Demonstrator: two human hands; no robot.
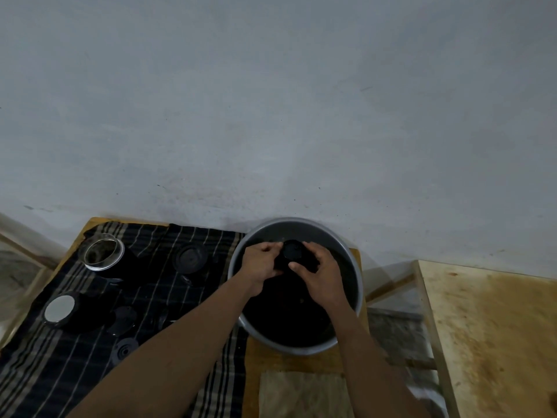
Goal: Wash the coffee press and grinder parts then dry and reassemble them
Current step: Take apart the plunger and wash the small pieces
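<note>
We see the left hand (pixel 261 264) and right hand (pixel 320 276) close together over the basin (pixel 271 233), both gripping a round black part (pixel 291 251) between them. Other parts lie on the striped cloth (pixel 156 245) covering the tabletop (pixel 271 360) left of the basin.

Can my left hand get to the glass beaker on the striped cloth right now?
Probably, once free: the left hand grips the black part over the basin. Only a low black disc lies between it and the glass beaker.
</note>
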